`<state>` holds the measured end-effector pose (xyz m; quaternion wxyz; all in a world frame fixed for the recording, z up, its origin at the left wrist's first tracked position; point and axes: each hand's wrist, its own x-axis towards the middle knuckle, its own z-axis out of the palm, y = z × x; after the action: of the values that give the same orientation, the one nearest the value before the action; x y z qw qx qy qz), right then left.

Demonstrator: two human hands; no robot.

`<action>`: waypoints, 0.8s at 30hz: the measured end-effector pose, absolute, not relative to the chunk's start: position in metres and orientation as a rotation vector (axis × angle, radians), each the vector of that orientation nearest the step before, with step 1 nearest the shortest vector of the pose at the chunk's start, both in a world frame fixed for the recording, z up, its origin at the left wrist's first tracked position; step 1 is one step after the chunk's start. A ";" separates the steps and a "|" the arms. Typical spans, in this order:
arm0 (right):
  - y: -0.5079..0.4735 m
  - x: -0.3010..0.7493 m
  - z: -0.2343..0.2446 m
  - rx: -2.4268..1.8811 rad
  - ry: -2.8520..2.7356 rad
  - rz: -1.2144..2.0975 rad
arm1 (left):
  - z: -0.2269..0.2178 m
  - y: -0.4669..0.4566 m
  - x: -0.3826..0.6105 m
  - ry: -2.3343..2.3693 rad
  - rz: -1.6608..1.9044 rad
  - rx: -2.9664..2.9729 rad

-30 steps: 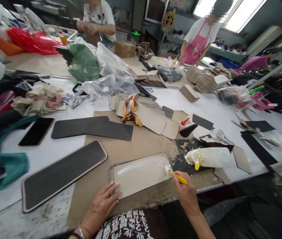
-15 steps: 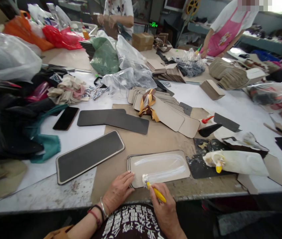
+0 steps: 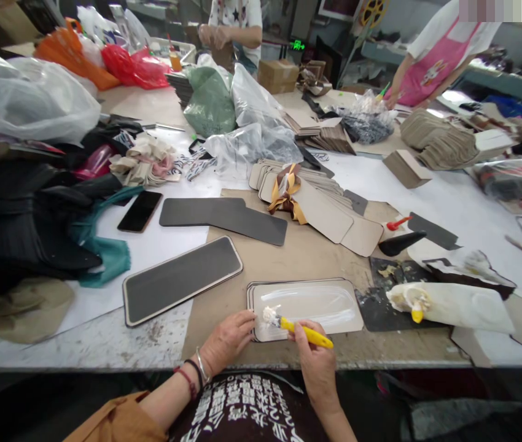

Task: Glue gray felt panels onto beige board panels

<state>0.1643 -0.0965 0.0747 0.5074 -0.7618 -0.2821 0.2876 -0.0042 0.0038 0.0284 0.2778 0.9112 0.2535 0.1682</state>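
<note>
A pale beige board (image 3: 307,328) with rounded corners tops a thin stack near the table's front edge, its face streaked with wet white paste. My left hand (image 3: 231,336) grips the stack's left edge, fingertips on the rim. In my right hand (image 3: 316,359) is a yellow-handled brush (image 3: 309,334), pinched between thumb and fingers. Its bristles, loaded with white paste, touch the board's left part. To the left lies a dark panel (image 3: 182,279) with a pale border. On the right, a whitish plastic container (image 3: 468,304) lies with its paste-crusted mouth towards the board.
Dark grey boards (image 3: 224,215) overlap behind the stack, beside fanned beige boards (image 3: 325,212) with a brown-gold ribbon. A phone (image 3: 140,212) lies left. Plastic bags (image 3: 44,104) and board piles (image 3: 440,138) crowd the far side. Two people (image 3: 236,24) stand across the table.
The brush has moved up a little across the board's left end, its handle now lying flatter. My left hand keeps its place on the stack's edge. The view has shifted slightly left.
</note>
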 end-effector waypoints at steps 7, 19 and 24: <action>-0.096 0.193 0.067 -1.956 -0.770 0.506 | 0.037 0.004 -0.001 0.654 0.444 2.526; -0.051 0.169 0.072 -1.742 -0.901 0.626 | 0.028 0.004 -0.001 0.594 0.587 2.654; -0.069 0.225 0.066 -1.853 -0.767 0.394 | 0.025 0.006 -0.002 0.560 0.690 2.764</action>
<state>0.2249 -0.0695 0.0662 0.5217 -0.7735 -0.3202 0.1644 -0.0021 0.0060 0.0249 0.1188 0.9453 0.1915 0.2358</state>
